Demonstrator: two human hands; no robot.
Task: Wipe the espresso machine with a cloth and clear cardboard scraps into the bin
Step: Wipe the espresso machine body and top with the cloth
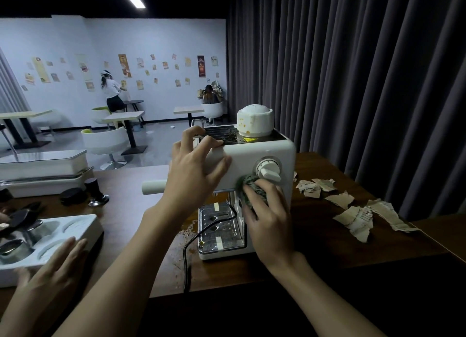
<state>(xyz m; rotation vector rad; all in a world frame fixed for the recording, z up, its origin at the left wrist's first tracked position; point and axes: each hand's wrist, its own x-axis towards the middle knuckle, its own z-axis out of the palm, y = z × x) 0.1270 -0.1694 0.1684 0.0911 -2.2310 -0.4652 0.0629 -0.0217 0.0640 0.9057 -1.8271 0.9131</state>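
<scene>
At the bench's (325, 238) left edge a white foam tray (83, 223) holds metal cups (31, 233) in its moulded recesses. Another person's hand (50, 266) lies flat and open on the tray's near rim. Behind it a dark tamper (97, 193) stands on the bench.

Near the middle, the left hand (191, 170) steadies the espresso machine (252, 157), with fingers hooked over its top left corner and the thumb on the front face. The right hand (267, 223) has its fingers curled round a grey-green cloth (248, 183), which it presses to the machine's front just below the dial (269, 171). Under it the drip tray (219, 225) carries tape strips and specks, and brown crumbs lie on the bench alongside.

Towards the right edge the cardboard scraps (353, 218) lie scattered and untouched.

The wiping step looks to be in hand. The stained top and cap probably want the cloth next, then the scraps need gathering. No bin is in view.
</scene>
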